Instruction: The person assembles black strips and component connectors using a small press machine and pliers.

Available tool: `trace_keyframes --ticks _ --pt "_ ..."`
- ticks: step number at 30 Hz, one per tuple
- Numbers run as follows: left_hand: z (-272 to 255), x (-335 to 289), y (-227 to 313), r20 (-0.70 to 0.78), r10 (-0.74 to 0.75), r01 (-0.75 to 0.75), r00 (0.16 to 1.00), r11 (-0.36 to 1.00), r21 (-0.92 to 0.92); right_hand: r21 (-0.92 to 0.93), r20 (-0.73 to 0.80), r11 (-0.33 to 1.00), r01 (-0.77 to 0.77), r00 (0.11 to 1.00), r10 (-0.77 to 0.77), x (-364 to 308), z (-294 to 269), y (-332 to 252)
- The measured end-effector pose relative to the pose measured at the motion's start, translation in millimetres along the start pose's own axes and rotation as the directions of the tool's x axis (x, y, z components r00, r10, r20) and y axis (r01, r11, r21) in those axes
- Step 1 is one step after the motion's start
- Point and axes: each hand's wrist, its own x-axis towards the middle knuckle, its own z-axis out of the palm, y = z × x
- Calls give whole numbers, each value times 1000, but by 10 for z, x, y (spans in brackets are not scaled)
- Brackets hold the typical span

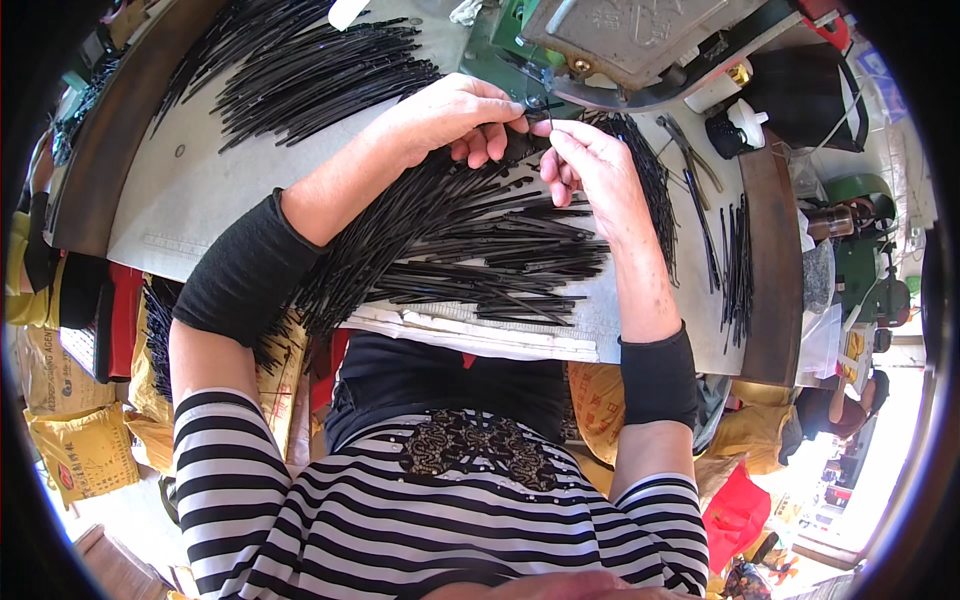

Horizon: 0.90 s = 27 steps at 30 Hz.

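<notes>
A thin black piece (pixel 541 106) lies between the left hand (pixel 455 115) and right hand (pixel 598 170) (both pinching it).

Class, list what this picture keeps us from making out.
All in the head view:
Small dark piece between left hand and right hand: exact shape, partly covered by fingers and too small.
Grey metal casing: top, cut off by the upper edge.
White object: far end, cut off likewise.

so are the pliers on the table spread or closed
Spread: the pliers lie on the table with a visible gap between their handles; the jaws are too small to judge.
</notes>
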Motion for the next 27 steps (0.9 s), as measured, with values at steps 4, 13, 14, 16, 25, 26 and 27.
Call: trace_keyframes --ticks 4,13,14,16,25,26,27 --pt "-21 -1 7 -26 21 -21 999 1000 -3 30 3 999 16 1000 -16 17 -8 -11" --pt "-58 11 -2 -46 11 -12 999 1000 -26 73 11 997 23 1000 -24 14 -9 -4" --pt "-67 14 -7 -45 14 -15 999 999 -30 64 5 998 4 1000 -5 12 0 -13" --pt "-81 17 -14 -48 12 -13 999 1000 -28 56 -1 998 -16 1000 16 12 8 -16" --pt "-59 6 -4 -47 6 -7 999 1000 -22 60 24 998 9 1000 -10 49 -6 5" --pt "-60 8 -3 -56 7 -8 998 1000 -17 58 23 998 13 1000 -14 56 -7 5" --pt "-59 11 -3 -57 7 -8 998 1000 -17 55 23 998 17 1000 -18 60 -8 4"
